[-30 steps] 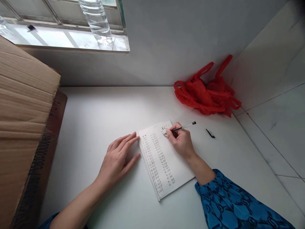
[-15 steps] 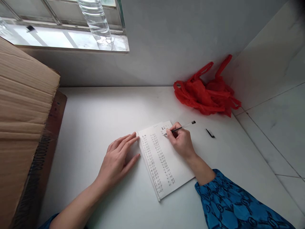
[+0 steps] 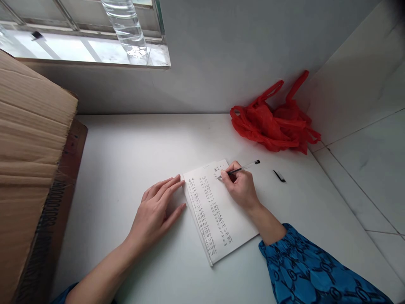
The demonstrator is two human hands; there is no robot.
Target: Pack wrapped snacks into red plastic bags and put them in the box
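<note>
A white notebook [image 3: 234, 228] lies tilted on the white table, its page bearing two long columns of small handwriting and the top of a third. My right hand [image 3: 241, 185] rests on the upper right of the page, closed around a clear pen [image 3: 246, 166] with a black end. The pen's tip meets the paper near the top of the third column. My left hand [image 3: 160, 204] lies flat on the table with fingers stretched out, fingertips at the notebook's left edge. A black pen cap [image 3: 279, 176] sits on the table to the right.
A crumpled red plastic bag [image 3: 274, 124] lies at the back right against the wall. Cardboard boxes [image 3: 31, 139] stand along the left side. On the windowsill is a clear plastic bottle [image 3: 128, 31]. White table surface [image 3: 133, 143] surrounds the notebook.
The view has shifted very slightly. Both hands, the pen and the notebook stay practically in place, with only a tiny movement at the pen tip.
</note>
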